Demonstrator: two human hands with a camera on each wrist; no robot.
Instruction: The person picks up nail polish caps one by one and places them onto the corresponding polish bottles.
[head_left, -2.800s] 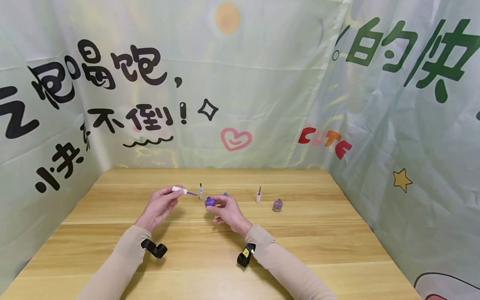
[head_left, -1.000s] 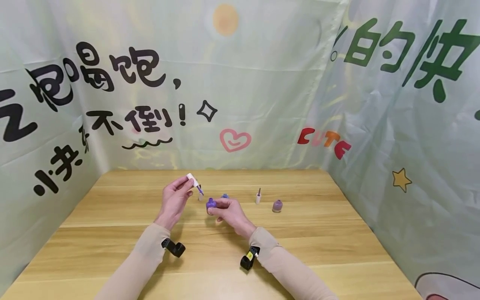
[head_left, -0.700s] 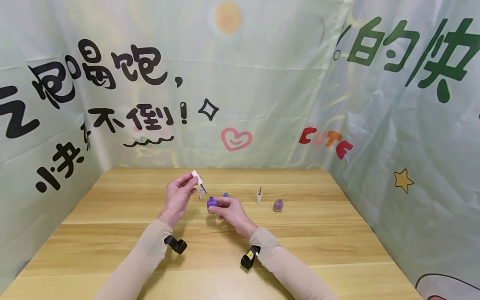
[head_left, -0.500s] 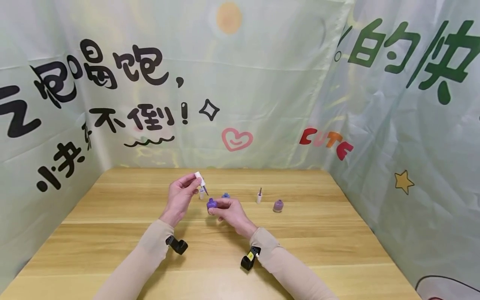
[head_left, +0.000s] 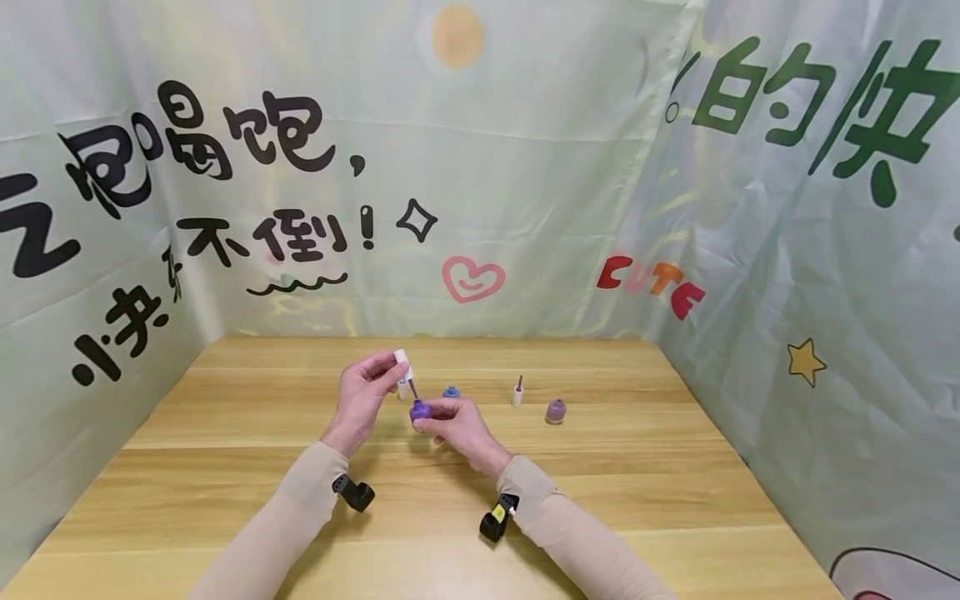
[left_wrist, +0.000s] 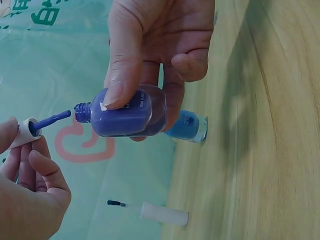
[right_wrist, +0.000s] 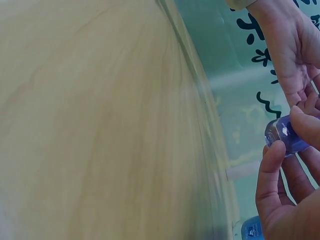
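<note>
My left hand (head_left: 363, 396) pinches a white nail polish cap (head_left: 403, 365) with its purple-coated brush (left_wrist: 52, 120) pointing down at the bottle mouth. My right hand (head_left: 465, 429) holds an uncapped purple nail polish bottle (left_wrist: 122, 115) between thumb and fingers, above the table. In the left wrist view the brush tip sits just short of the threaded neck (left_wrist: 82, 113). The right wrist view shows the bottle's base end (right_wrist: 280, 132), while its neck is out of that frame. Behind the hands stand an uncapped blue polish bottle (head_left: 451, 392) and an upturned white brush cap (left_wrist: 165, 214).
To the right on the wooden table (head_left: 622, 500), another white cap (head_left: 517, 395) stands with its brush up, near an open mauve polish bottle (head_left: 556, 411). Printed cloth walls (head_left: 525, 167) enclose the table's back and sides.
My left hand has moved right and turned the brush from nearly level to pointing down, bringing it to the bottle mouth. My right hand has stayed nearly in place with the bottle.
</note>
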